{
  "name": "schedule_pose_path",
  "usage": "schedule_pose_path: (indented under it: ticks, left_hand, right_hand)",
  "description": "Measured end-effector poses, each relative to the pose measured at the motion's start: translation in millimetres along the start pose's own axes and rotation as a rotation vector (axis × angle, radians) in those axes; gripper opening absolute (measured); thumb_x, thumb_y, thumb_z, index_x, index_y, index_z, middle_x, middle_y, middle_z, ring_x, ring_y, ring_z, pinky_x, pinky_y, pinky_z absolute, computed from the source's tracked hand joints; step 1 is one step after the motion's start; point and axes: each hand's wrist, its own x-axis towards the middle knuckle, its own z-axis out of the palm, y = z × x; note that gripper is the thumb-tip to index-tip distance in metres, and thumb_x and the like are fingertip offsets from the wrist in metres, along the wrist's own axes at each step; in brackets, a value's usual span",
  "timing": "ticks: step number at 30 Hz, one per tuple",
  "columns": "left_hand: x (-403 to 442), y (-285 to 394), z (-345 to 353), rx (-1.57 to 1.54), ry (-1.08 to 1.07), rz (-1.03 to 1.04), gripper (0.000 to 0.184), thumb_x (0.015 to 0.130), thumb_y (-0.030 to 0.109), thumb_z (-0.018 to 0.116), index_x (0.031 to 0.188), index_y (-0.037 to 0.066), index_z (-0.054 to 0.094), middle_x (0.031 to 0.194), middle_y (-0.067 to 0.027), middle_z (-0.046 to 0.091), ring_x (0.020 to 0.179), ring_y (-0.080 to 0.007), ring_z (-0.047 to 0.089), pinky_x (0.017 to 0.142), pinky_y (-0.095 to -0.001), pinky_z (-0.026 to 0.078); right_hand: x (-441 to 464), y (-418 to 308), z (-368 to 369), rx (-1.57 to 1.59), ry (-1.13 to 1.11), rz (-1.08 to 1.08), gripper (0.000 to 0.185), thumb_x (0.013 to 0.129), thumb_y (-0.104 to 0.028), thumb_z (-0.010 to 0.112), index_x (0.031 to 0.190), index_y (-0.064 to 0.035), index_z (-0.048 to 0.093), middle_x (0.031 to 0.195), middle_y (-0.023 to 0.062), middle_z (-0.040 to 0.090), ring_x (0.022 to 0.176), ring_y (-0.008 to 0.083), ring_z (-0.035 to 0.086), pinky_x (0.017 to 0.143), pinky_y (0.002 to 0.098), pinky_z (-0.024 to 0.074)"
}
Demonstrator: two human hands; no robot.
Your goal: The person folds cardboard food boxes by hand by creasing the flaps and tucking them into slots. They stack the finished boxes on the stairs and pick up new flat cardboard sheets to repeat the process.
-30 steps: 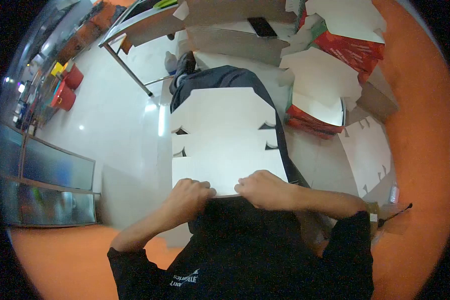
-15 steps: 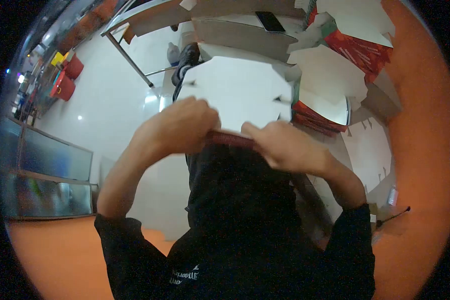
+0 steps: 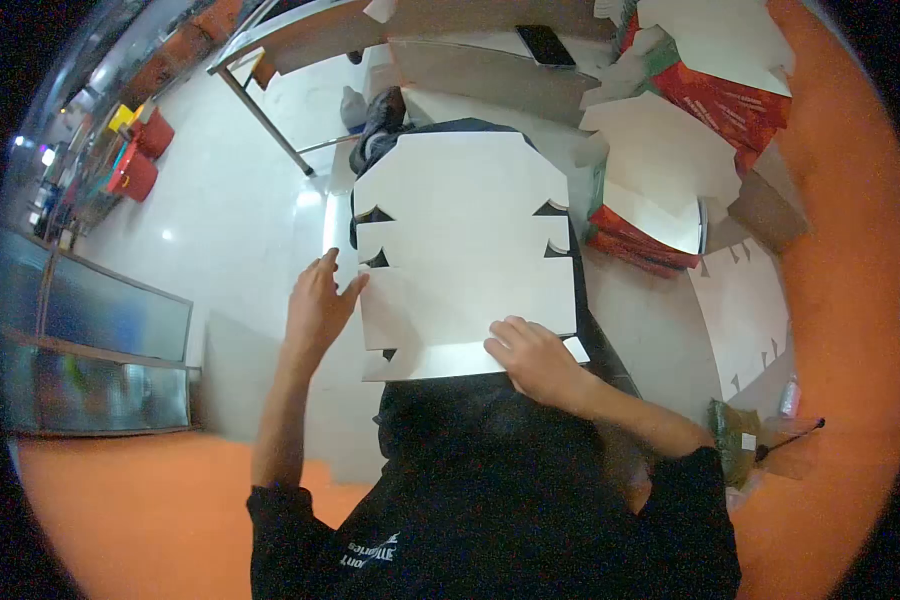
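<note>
A white cardboard sheet [image 3: 460, 240] with cut corners and dark notches along both sides lies across the lap. Its near edge has a creased strip. My left hand [image 3: 318, 300] is beside the sheet's left edge, thumb and fingers apart, holding nothing. On the lower right of the sheet, near the crease, rests my right hand [image 3: 530, 358], its fingers bent against the surface. Whether those fingers pinch the board is hard to tell.
White and red cardboard pieces [image 3: 670, 150] are piled at the right. Another notched white sheet [image 3: 740, 315] lies below them. A black phone [image 3: 545, 46] rests at the top. Red bins [image 3: 133, 172] and a metal table leg [image 3: 265, 122] stand left.
The sheet was raised forward from the lap and now lies flat, with its near strip creased. My left hand has let go and moved left. My right hand has come down onto the sheet.
</note>
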Motion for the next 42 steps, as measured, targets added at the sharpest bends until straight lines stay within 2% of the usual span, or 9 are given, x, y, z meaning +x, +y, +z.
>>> schedule_pose_path:
  ticks: [6,11,13,16,19,25,34,37,42]
  left_hand:
    - [17,21,9,-0.023,0.131,0.118,0.049,0.074,0.015,0.068,0.115,-0.005,0.051,0.094,-0.0217,0.061,0.081,-0.0341,0.061,0.070,-0.0405,0.049]
    - [38,24,14,-0.032,-0.007,0.010,0.044,0.074,0.009,0.067,0.112,-0.006,0.052,0.082,-0.0238,0.062,0.077,-0.0381,0.061,0.068,-0.0436,0.049]
    - [36,34,14,-0.046,0.002,0.006,0.042,0.074,0.007,0.066,0.110,-0.007,0.052,0.078,-0.0246,0.062,0.076,-0.0390,0.061,0.067,-0.0441,0.049]
    - [34,42,11,-0.027,0.009,0.042,0.039,0.074,0.005,0.064,0.109,-0.009,0.051,0.077,-0.0256,0.061,0.075,-0.0400,0.060,0.066,-0.0447,0.049]
    - [33,39,15,-0.051,0.016,0.072,0.038,0.074,0.001,0.063,0.109,-0.008,0.052,0.077,-0.0258,0.061,0.075,-0.0405,0.060,0.066,-0.0456,0.048]
    - [37,26,26,-0.009,0.036,0.155,0.040,0.071,-0.005,0.057,0.111,-0.007,0.052,0.078,-0.0259,0.060,0.076,-0.0411,0.059,0.067,-0.0465,0.047]
    - [42,16,21,-0.075,-0.019,0.160,0.041,0.069,-0.005,0.057,0.109,-0.006,0.056,0.076,-0.0267,0.059,0.072,-0.0387,0.060,0.064,-0.0439,0.048]
    - [43,15,21,-0.130,-0.039,0.133,0.041,0.068,-0.005,0.058,0.109,-0.005,0.057,0.076,-0.0271,0.059,0.071,-0.0390,0.060,0.063,-0.0430,0.047]
    - [44,14,22,-0.153,-0.020,0.140,0.040,0.069,-0.005,0.059,0.109,-0.005,0.058,0.074,-0.0273,0.059,0.066,-0.0389,0.060,0.058,-0.0417,0.047]
  right_hand:
    - [-20,-5,1,0.120,-0.004,0.021,0.033,0.075,-0.005,0.059,0.107,0.0015,0.052,0.110,0.0180,0.053,0.105,0.0323,0.052,0.087,0.0390,0.0447]
    - [-9,50,-32,0.231,0.366,0.669,0.045,0.083,-0.027,0.059,0.117,0.0017,0.049,0.116,0.0247,0.052,0.109,0.0355,0.051,0.091,0.0414,0.0414]
    - [-2,88,-12,0.082,0.549,0.751,0.046,0.082,-0.022,0.059,0.118,0.0036,0.046,0.108,0.0272,0.056,0.102,0.0389,0.054,0.087,0.0439,0.0435]
    - [17,102,-13,0.422,0.411,0.801,0.048,0.082,-0.017,0.057,0.119,0.0085,0.042,0.094,0.0290,0.059,0.088,0.0425,0.058,0.080,0.0464,0.0456]
    - [21,102,-4,0.198,0.489,0.740,0.047,0.080,-0.013,0.055,0.117,0.0125,0.040,0.081,0.0288,0.060,0.076,0.0437,0.059,0.072,0.0483,0.0470]
    - [24,102,-7,0.106,0.277,0.808,0.042,0.080,-0.013,0.056,0.112,0.0112,0.045,0.076,0.0270,0.060,0.074,0.0410,0.060,0.067,0.0496,0.0476]
    - [36,86,-35,0.052,0.111,0.983,0.043,0.077,-0.015,0.063,0.113,0.0030,0.048,0.092,0.0247,0.061,0.088,0.0400,0.059,0.078,0.0474,0.0457]
    - [18,75,-32,-0.162,0.420,0.653,0.051,0.075,-0.020,0.066,0.116,0.0051,0.047,0.104,0.0218,0.058,0.096,0.0352,0.056,0.083,0.0435,0.0433]
    - [-27,28,-44,-0.052,0.209,0.279,0.059,0.070,-0.028,0.071,0.117,0.0006,0.048,0.112,0.0186,0.053,0.106,0.0313,0.050,0.091,0.0422,0.0384]
